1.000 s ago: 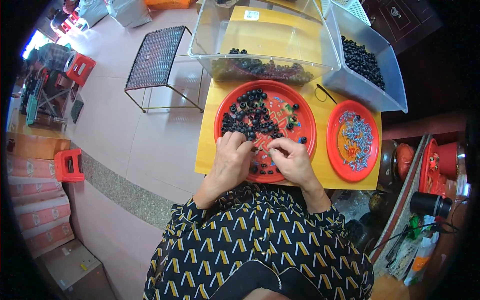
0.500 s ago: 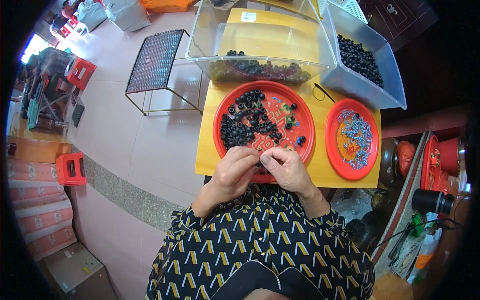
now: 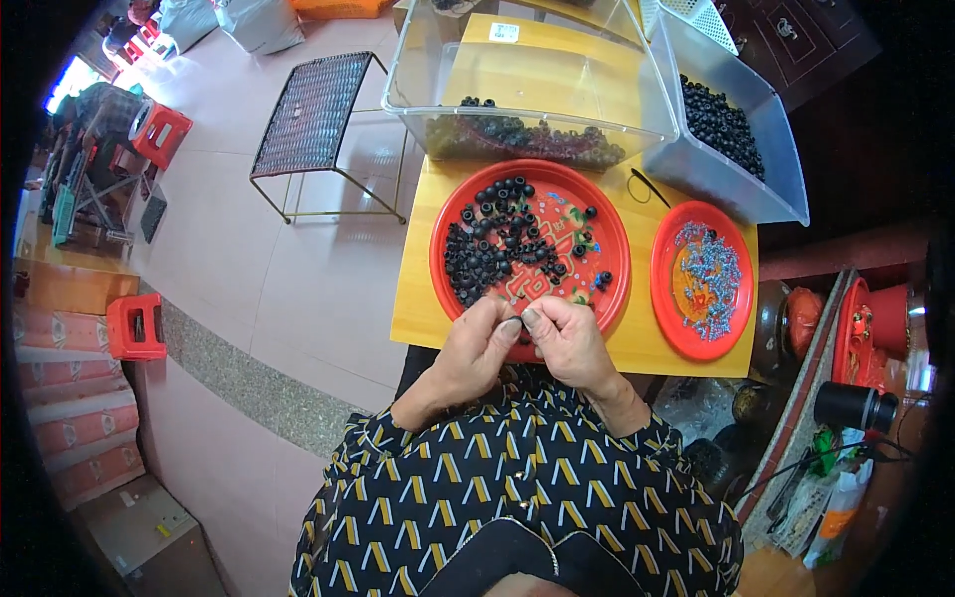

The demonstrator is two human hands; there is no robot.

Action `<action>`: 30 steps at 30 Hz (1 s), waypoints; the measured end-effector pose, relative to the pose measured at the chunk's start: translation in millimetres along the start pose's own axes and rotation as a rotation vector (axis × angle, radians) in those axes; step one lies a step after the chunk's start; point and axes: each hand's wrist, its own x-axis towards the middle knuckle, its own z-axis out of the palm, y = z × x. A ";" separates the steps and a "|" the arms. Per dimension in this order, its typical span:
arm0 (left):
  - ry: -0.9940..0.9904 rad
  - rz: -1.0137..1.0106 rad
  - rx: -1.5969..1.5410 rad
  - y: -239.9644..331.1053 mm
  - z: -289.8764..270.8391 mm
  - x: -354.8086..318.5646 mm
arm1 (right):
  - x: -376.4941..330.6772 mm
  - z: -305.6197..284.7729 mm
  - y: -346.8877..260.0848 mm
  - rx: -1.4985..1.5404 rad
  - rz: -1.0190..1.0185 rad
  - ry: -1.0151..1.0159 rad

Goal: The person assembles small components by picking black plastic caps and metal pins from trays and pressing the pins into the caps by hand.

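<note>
Two red trays are occupying the desk (image 3: 423,323): one large round tray (image 3: 567,184) in front of the person and one smaller oval tray (image 3: 663,284) to its right. Two large plastic bins are standing behind them — one clear bin (image 3: 413,80) and one translucent bin (image 3: 786,169) — both containing black pieces in quantities too dense to count. The round tray is carrying a heap of black pieces (image 3: 477,264), likewise uncountable, massed toward its left half. The oval tray is holding many small blue-grey pieces (image 3: 724,264) and a single black piece (image 3: 712,233). One thin dark loop (image 3: 651,187) is lying on the desk between the round tray and the translucent bin.

One white label (image 3: 504,33) is showing on the clear bin; its print is too small to read. Gold characters (image 3: 532,282) are decorating the round tray, partly covered by the heap.

The left hand (image 3: 475,353) and right hand (image 3: 577,346) are meeting above the round tray's near edge. Both are pinching narrowly, thumbs against fingers, and are gripping one small dark piece (image 3: 519,320) between them; its shape is mostly hidden.
</note>
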 end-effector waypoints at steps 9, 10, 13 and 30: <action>0.105 -0.191 -0.656 14.3 3.7 -0.3 | 5.0 -2.4 -3.1 0.470 0.183 -0.151; 0.112 -0.052 -0.456 11.2 2.3 1.5 | 4.5 -2.4 -0.6 0.469 0.183 -0.151; 0.129 0.122 -0.154 9.8 -0.5 2.4 | 2.7 -0.8 6.0 0.330 0.184 -0.145; 0.105 -0.037 -0.302 2.2 -0.9 6.0 | 7.9 -4.9 6.4 0.363 0.126 -0.038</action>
